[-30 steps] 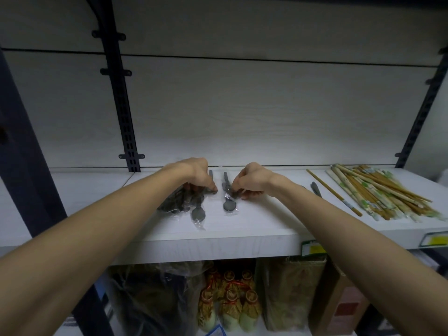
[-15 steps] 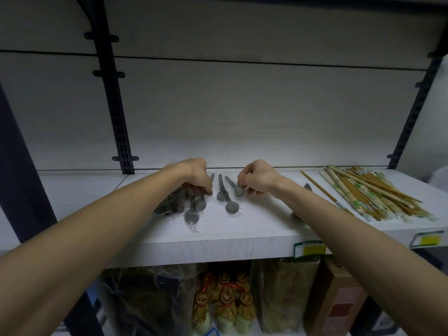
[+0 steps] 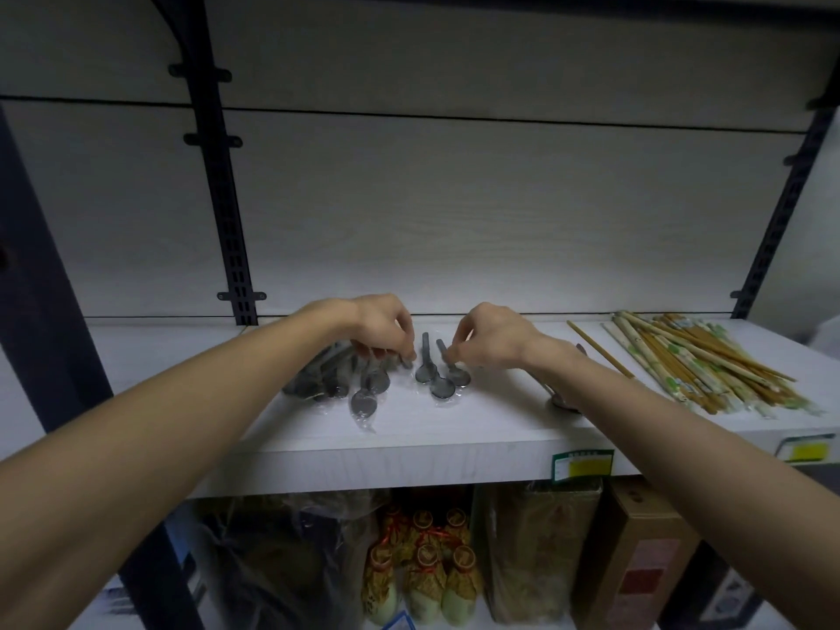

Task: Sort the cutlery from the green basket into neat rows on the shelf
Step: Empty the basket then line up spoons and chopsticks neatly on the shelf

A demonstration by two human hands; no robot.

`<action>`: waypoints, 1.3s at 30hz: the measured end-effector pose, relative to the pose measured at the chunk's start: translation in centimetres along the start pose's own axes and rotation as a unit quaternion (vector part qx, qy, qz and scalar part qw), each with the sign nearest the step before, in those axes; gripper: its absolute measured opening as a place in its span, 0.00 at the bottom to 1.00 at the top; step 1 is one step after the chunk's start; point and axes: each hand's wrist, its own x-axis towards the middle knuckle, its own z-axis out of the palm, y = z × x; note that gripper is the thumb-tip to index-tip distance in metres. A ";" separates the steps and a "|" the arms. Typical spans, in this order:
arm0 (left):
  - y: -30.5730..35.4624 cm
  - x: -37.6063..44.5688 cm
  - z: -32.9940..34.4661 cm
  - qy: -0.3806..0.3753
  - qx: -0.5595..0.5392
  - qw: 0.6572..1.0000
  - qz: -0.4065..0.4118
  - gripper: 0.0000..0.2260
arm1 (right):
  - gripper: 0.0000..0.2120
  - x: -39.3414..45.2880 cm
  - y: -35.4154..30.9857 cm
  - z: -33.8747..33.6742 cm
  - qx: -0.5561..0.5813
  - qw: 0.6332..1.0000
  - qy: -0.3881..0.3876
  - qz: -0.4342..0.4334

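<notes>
On the white shelf (image 3: 454, 429) lies a loose heap of grey plastic-wrapped spoons (image 3: 327, 379). My left hand (image 3: 382, 327) rests on that heap with curled fingers pinching a spoon handle. To its right, three grey spoons (image 3: 436, 379) lie side by side, bowls toward me. My right hand (image 3: 488, 338) pinches the handle of the rightmost of them. One more spoon (image 3: 561, 400) lies partly hidden under my right forearm. A pile of wrapped wooden chopsticks (image 3: 700, 361) lies at the shelf's right end. The green basket is out of sight.
Black slotted uprights (image 3: 222, 197) stand at the back left and far right. Price tags (image 3: 582, 466) hang on the shelf's front edge. Below the shelf stand bagged goods, small wrapped bottles (image 3: 422, 570) and a brown box (image 3: 636, 561).
A third spoon now lies to the right of the two in the row, laid there by my right hand. My left hand stays on the heap. The view tilted slightly down.
</notes>
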 end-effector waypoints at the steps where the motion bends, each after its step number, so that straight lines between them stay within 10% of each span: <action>1: 0.1 0.0 0.2 0.018 0.021 1.000 0.009 0.10 | 0.12 -0.1 -0.3 0.2 -0.008 1.000 -0.003 -0.010; 21: 2.0 -0.4 1.5 -0.083 0.001 0.996 0.018 0.10 | 0.08 -3.1 1.5 -0.5 0.040 0.989 -0.140 0.012; 28: 1.7 -1.2 0.9 0.112 0.158 0.974 0.114 0.14 | 0.09 -2.8 1.9 0.2 0.055 0.997 0.013 -0.052; 39: 0.4 -1.7 2.8 0.009 0.055 0.996 0.076 0.14 | 0.11 -3.7 0.9 0.9 -0.026 0.997 -0.048 -0.060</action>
